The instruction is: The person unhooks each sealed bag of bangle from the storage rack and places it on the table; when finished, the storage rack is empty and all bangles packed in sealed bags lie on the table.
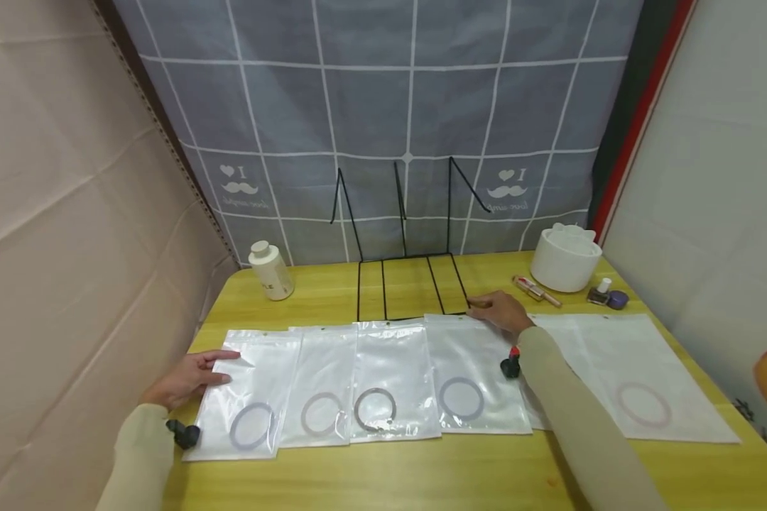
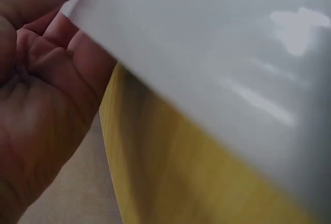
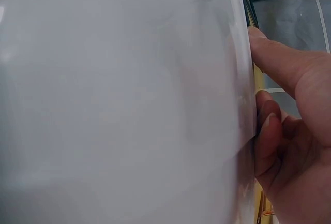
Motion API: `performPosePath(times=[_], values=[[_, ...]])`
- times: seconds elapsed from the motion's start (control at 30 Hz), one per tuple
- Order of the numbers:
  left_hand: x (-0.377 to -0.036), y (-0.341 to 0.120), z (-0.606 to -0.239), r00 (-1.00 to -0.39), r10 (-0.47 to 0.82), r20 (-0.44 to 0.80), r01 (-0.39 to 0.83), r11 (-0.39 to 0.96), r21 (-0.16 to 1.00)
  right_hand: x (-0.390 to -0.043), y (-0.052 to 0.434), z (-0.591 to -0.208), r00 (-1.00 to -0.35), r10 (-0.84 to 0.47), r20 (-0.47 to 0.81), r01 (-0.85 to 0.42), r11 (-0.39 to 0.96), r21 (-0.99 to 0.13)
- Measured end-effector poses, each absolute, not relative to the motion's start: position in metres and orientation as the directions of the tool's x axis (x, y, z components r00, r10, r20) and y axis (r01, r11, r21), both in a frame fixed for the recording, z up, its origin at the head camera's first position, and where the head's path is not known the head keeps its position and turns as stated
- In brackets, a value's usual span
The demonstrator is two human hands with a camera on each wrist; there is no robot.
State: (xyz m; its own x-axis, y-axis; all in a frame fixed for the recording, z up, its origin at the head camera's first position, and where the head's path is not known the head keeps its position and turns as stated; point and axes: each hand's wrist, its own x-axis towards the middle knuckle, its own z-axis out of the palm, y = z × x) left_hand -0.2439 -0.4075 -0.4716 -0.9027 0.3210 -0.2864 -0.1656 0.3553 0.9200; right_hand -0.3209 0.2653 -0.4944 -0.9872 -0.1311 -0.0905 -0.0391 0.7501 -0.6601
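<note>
Several clear plastic bags lie in a row on the yellow table [image 1: 422,475], each with a ring-shaped bracelet inside. My left hand [image 1: 192,376] rests with straight fingers on the left edge of the leftmost bag [image 1: 258,376]. The left wrist view shows the palm [image 2: 36,94] beside that bag's white edge [image 2: 207,53]. My right hand [image 1: 501,312] is at the top right corner of the fourth bag [image 1: 469,355], beside the black wire rack [image 1: 409,284]. In the right wrist view curled fingers [image 3: 269,120] pinch that bag's edge [image 3: 155,100].
A larger bag [image 1: 639,369] with a pink ring lies at the right. Behind stand a white bottle [image 1: 271,271], a white round container [image 1: 565,259], a slim tube [image 1: 535,289] and a small purple bottle [image 1: 607,294]. A grey checked cloth hangs at the back.
</note>
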Motion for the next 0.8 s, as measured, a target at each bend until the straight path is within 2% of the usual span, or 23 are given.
performPosePath(times=[0.23, 0.43, 0.57, 0.8], values=[[-0.2493, -0.4106, -0.4742, -0.946, 0.195, -0.258, -0.129, 0.504, 0.854, -0.3248, 0.2639, -0.4958, -0.987, -0.137, -0.087, -0.046, 0.751, -0.659], [-0.2462, -0.4076, -0.4687, -0.959, 0.175, -0.225, -0.032, 0.717, 0.697, -0.3241, 0.2604, -0.4965, -0.986, -0.138, -0.092, -0.044, 0.753, -0.656], [-0.2445, -0.4049, -0.4681, -0.962, 0.168, -0.213, -0.003, 0.778, 0.628, -0.3225, 0.2586, -0.4950, -0.986, -0.134, -0.098, -0.037, 0.754, -0.656], [-0.2483, -0.4030, -0.4708, -0.953, 0.047, -0.301, -0.146, 0.797, 0.586, -0.3185, 0.2608, -0.4905, -0.987, -0.138, -0.078, -0.055, 0.759, -0.648]])
